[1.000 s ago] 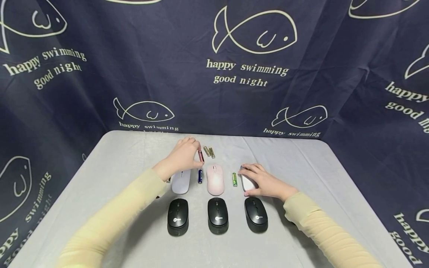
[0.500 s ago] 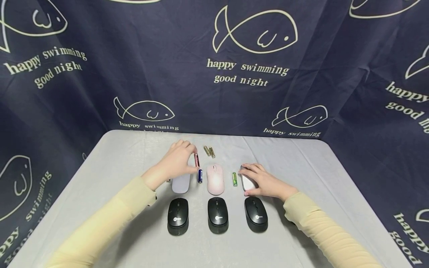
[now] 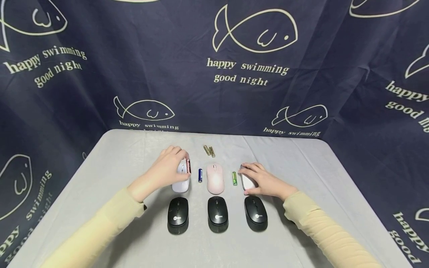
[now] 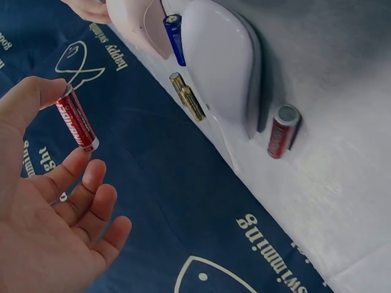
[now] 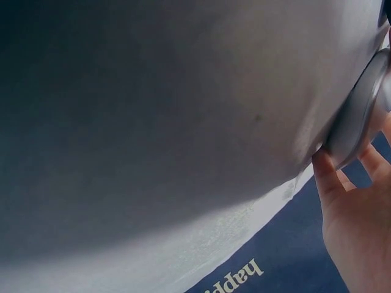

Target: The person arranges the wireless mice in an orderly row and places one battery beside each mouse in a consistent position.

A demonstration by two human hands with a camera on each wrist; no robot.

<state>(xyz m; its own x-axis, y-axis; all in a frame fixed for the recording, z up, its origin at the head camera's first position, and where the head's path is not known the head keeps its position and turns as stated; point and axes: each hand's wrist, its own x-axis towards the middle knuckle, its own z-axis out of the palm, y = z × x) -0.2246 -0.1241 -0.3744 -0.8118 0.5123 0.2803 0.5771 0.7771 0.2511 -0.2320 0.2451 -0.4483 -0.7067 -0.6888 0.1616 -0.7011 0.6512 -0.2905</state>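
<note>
Between thumb and index fingertip my left hand [image 3: 157, 171] pinches a red battery [image 4: 77, 122] by its two ends, the other fingers loosely bent. It is over the pale lavender mouse [image 3: 181, 186], overlapping its upper part in the head view. A second red battery [image 4: 283, 131] lies on the table beside that mouse in the left wrist view; the left hand hides it in the head view. My right hand [image 3: 266, 182] grips a white mouse [image 3: 247, 183] at the right, thumb and fingers on its sides. Its grey side [image 5: 357, 116] shows in the right wrist view.
A pink mouse [image 3: 215, 179] lies mid-table, between a blue battery [image 3: 200, 175] and a green battery [image 3: 234, 178]. Behind it are two gold batteries [image 3: 209, 150]. Three black mice [image 3: 218, 215] form a row nearer the front. Dark blue cloth [image 3: 234, 104] hangs behind the table.
My left hand has carried the red battery leftward and nearer, from beside the gold batteries to over the lavender mouse. My right hand keeps its place on the white mouse.
</note>
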